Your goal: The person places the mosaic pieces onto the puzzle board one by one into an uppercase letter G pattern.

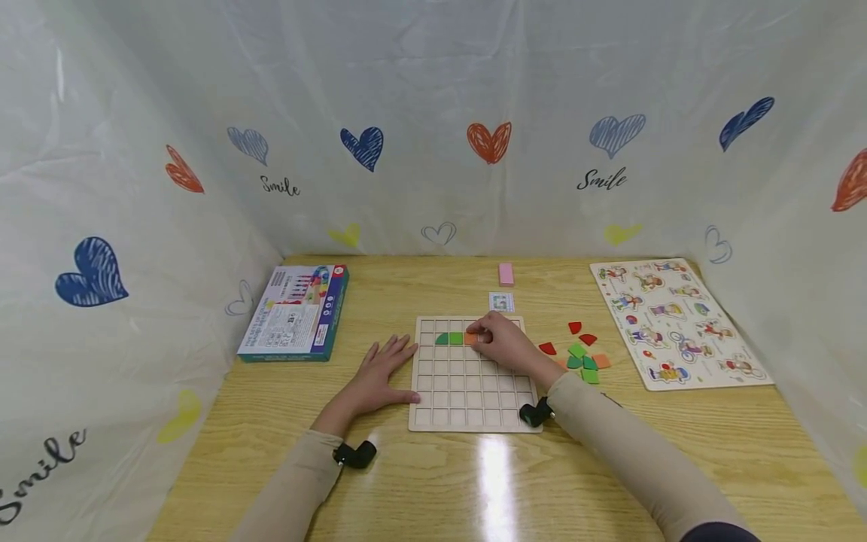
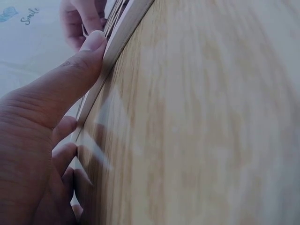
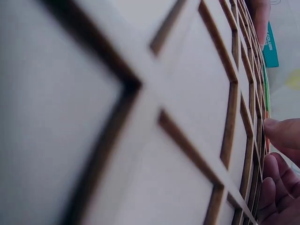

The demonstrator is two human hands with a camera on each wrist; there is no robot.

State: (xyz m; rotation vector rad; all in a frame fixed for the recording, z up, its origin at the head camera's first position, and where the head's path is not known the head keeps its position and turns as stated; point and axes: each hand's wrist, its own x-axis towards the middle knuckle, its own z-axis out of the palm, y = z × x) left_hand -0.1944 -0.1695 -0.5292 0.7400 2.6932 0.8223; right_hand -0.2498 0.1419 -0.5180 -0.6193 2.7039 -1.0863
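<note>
A wooden grid board [image 1: 447,406] lies on the table between the hands. In one of its upper rows sit a dark green quarter-round tile [image 1: 442,339] and a light green square tile [image 1: 457,339]. Beside them, my right hand [image 1: 504,345] pinches an orange tile [image 1: 470,339] down at the grid; in the right wrist view the thumb [image 3: 283,136] covers part of it. My left hand [image 1: 379,382] lies with spread fingers at the board's left side, and its thumb [image 2: 70,77] rests against the board's edge.
Several loose red, green and orange tiles [image 1: 590,376] lie right of the board. Behind it are a small picture card [image 1: 501,302] and a pink block [image 1: 506,274]. A boxed set [image 1: 284,324] stands left, a picture puzzle board [image 1: 677,324] right.
</note>
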